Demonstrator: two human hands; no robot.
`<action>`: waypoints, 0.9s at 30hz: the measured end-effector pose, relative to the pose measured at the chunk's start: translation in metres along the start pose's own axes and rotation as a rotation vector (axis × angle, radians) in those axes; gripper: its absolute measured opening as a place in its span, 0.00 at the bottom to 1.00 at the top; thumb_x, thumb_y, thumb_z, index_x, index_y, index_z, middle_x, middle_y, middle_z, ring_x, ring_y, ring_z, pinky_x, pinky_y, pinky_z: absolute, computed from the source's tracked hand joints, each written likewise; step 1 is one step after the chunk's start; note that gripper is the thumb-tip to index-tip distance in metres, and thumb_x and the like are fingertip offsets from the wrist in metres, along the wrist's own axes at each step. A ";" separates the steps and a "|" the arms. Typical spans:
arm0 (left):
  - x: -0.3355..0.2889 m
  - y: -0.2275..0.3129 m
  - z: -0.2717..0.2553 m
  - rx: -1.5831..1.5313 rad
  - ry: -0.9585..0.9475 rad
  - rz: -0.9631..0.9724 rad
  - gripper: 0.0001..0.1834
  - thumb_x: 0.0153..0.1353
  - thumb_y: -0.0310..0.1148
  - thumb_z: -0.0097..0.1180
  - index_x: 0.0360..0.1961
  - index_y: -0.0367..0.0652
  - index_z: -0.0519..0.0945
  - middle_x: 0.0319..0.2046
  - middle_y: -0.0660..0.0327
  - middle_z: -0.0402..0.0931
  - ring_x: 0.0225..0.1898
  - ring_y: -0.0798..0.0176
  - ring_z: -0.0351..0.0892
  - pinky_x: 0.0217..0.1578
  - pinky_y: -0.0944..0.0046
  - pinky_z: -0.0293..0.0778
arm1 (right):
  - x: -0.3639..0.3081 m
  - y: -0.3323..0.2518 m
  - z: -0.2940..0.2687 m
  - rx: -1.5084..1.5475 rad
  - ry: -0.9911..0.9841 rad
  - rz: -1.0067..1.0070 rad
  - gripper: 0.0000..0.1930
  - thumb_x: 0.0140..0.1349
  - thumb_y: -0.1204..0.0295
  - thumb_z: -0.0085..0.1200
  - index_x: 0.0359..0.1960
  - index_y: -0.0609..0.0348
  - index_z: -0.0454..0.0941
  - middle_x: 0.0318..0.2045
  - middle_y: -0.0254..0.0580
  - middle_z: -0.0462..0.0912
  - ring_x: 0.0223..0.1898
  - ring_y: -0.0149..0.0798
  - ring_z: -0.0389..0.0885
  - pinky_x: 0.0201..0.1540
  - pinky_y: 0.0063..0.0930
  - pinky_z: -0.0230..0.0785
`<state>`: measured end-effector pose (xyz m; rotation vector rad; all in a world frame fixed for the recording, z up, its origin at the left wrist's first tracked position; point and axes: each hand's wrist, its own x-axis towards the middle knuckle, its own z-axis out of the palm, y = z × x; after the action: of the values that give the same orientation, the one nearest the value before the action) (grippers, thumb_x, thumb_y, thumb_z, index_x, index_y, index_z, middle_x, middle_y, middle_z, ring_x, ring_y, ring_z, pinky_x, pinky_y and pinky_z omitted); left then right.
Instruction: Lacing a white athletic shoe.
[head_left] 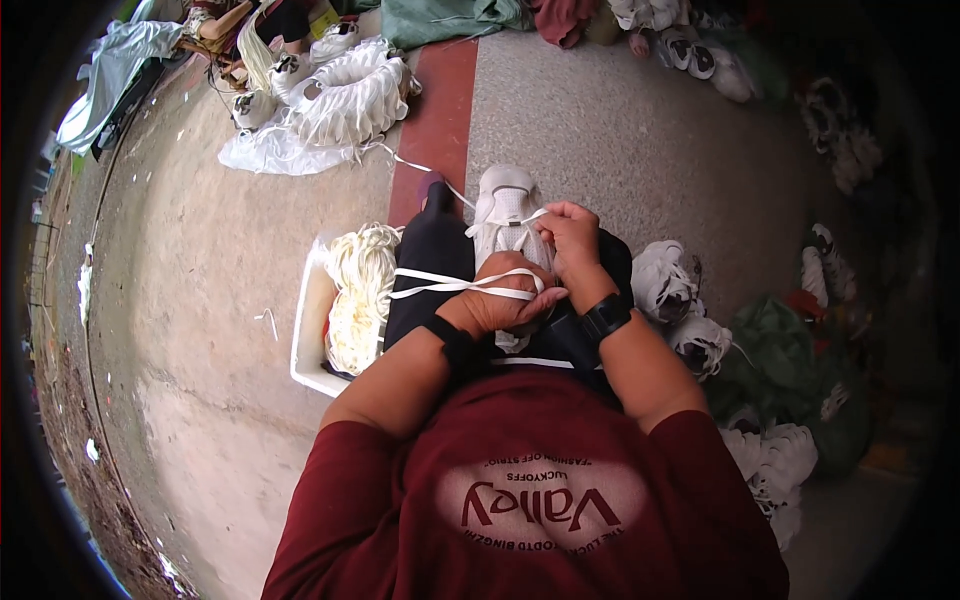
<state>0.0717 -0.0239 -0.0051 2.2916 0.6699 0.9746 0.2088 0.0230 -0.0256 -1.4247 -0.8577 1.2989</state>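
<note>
A white sneaker (507, 193) lies between my thighs, toe pointing away from me, with a white shoelace (517, 222) partly threaded across its tongue. My right hand (572, 236) is closed in a pinch on that lace at the right side of the eyelets. Curled over the ankle end of the sneaker, my left hand (510, 290) grips it; its fingertips are mostly hidden. A length of white lace (418, 281) loops around the left hand near the thumb and trails left over my dark trouser leg.
At my left stands a white foam box (306, 330) holding bundled laces (358, 290). A ring of white shoes (350, 95) lies on a plastic sheet (275, 152) farther off. More white sneakers (668, 280) lie at my right, near a green sack (790, 360). Another person's arm (222, 22) shows at upper left.
</note>
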 end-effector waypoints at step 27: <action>-0.005 0.105 -0.035 -0.610 -0.144 -0.084 0.23 0.65 0.41 0.45 0.17 0.34 0.70 0.13 0.48 0.65 0.18 0.44 0.66 0.21 0.55 0.63 | 0.010 -0.016 0.028 -1.095 -0.118 -0.262 0.17 0.43 0.59 0.62 0.18 0.61 0.76 0.23 0.53 0.79 0.28 0.54 0.79 0.31 0.42 0.70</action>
<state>0.0658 -0.0922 0.0812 1.7575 0.3405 0.8228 0.1848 0.0418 -0.0115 -1.9382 -1.9348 0.6864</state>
